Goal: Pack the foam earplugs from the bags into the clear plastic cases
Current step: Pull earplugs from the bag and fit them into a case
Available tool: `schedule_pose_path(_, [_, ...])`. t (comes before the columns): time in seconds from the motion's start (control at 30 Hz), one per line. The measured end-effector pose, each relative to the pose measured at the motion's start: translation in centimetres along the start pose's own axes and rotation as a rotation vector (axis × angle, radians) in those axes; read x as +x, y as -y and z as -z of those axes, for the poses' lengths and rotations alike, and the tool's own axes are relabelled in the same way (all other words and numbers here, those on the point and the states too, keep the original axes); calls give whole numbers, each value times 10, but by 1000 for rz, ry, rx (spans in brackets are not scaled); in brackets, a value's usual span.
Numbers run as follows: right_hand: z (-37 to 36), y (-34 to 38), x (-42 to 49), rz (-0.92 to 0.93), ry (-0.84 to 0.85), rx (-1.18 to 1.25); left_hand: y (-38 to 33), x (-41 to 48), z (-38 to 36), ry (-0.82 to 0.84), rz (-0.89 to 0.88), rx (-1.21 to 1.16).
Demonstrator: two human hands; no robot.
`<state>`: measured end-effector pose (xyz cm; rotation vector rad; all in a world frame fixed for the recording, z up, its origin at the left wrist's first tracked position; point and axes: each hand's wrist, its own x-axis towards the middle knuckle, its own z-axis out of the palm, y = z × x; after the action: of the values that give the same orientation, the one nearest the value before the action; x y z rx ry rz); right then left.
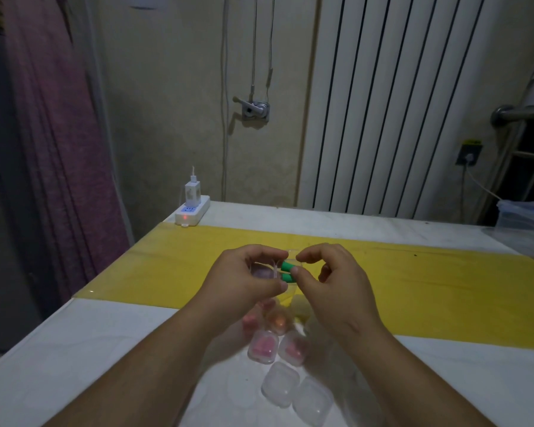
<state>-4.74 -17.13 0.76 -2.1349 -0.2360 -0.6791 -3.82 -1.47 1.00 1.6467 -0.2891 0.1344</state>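
My left hand holds an open clear plastic case above the yellow strip, fingers curled round it. Two green foam earplugs lie side by side at the case's right half. My right hand pinches their right ends between thumb and fingers. Below my wrists on the white table stand two clear cases with pink earplugs, one with an orange earplug, and two empty shut cases. A loose pink earplug and pale yellow ones lie nearby. No bags are clearly visible.
A yellow strip crosses the white table. A power strip with a charger sits at the far left corner. A plastic container stands at the far right. A radiator and a curtain lie behind.
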Motion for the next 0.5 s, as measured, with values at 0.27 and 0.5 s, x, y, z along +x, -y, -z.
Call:
schedule_pose_path(0.27, [8, 5, 3, -287, 41, 391, -4, 1, 2, 120, 64, -284])
schedule_pose_path(0.5, [9, 5, 3, -308, 17, 488, -1, 3, 5, 216, 116, -522])
